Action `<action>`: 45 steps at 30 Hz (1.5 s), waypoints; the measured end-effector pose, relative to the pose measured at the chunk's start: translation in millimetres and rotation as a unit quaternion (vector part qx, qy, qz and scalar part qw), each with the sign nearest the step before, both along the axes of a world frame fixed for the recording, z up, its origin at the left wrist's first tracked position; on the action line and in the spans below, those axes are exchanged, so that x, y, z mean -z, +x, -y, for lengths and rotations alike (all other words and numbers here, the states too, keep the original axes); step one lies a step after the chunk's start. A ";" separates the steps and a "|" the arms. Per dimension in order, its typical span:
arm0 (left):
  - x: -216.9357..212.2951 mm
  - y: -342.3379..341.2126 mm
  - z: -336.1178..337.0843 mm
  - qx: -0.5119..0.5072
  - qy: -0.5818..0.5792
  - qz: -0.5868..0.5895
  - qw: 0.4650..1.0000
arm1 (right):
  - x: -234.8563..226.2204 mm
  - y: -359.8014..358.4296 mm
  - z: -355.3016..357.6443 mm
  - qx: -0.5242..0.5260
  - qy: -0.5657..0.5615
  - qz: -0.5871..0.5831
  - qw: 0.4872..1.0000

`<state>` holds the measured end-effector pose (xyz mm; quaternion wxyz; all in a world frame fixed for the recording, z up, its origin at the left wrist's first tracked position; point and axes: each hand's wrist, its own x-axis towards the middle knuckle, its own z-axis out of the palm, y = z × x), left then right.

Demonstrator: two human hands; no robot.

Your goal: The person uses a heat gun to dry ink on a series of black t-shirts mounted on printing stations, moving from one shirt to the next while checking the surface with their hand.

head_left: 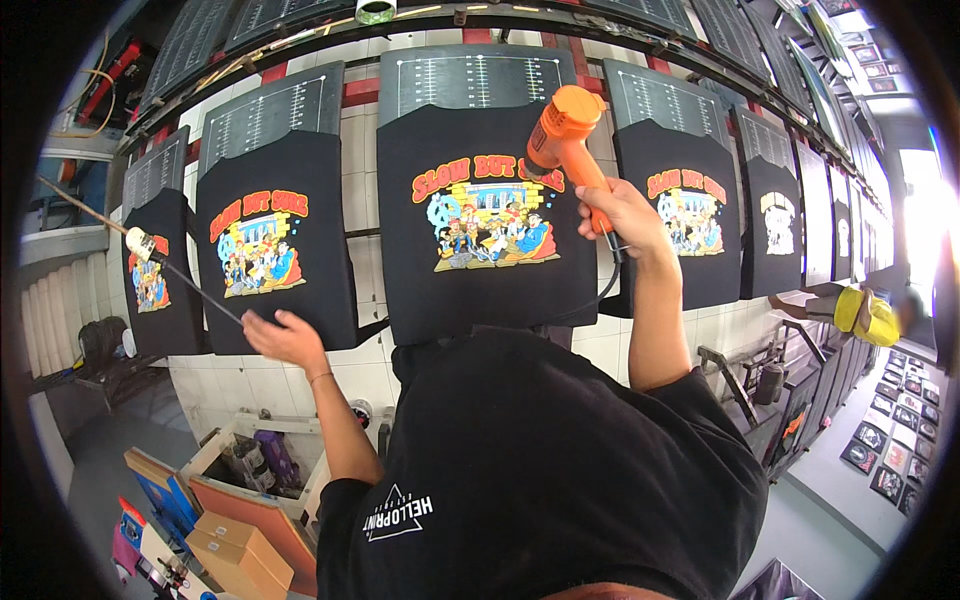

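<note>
My right hand [625, 215] is wrapped around the handle of an orange heat gun [570, 125], with its dark nozzle angled at the upper print on the middle black T-shirt [410, 290]. A dark cord hangs from the handle. My left hand [285, 340] is open, its fingers apart, by the lower edge of the black T-shirt to the left [325, 215]. One end of a thin dark rod [200, 290] reaches my left fingertips; I cannot tell whether they touch. A whitish lump [140, 243] sits partway along the rod. Both shirts lie on flat boards and carry a colourful cartoon print.
More printed black shirts lie on boards at the far left [175, 325] and to the right [720, 255]. A cardboard box [238, 555] and an open bin [215, 455] stand at lower left. Another person in yellow [875, 318] is at the far right. Metal frames [745, 385] stand below the boards.
</note>
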<state>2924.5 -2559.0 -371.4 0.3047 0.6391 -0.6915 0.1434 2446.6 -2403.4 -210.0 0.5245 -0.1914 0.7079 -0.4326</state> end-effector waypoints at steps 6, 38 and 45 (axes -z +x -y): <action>29.4 -73.7 23.7 0.165 0.111 -0.005 0.980 | -1.5 4.5 -16.7 -0.004 0.011 0.022 1.000; 50.5 -120.8 89.1 0.163 0.218 0.072 0.960 | 11.8 21.2 9.7 0.006 -0.014 0.003 1.000; 51.9 -116.1 82.8 0.135 0.223 0.059 0.964 | 8.7 23.8 21.9 -0.020 -0.033 -0.002 0.999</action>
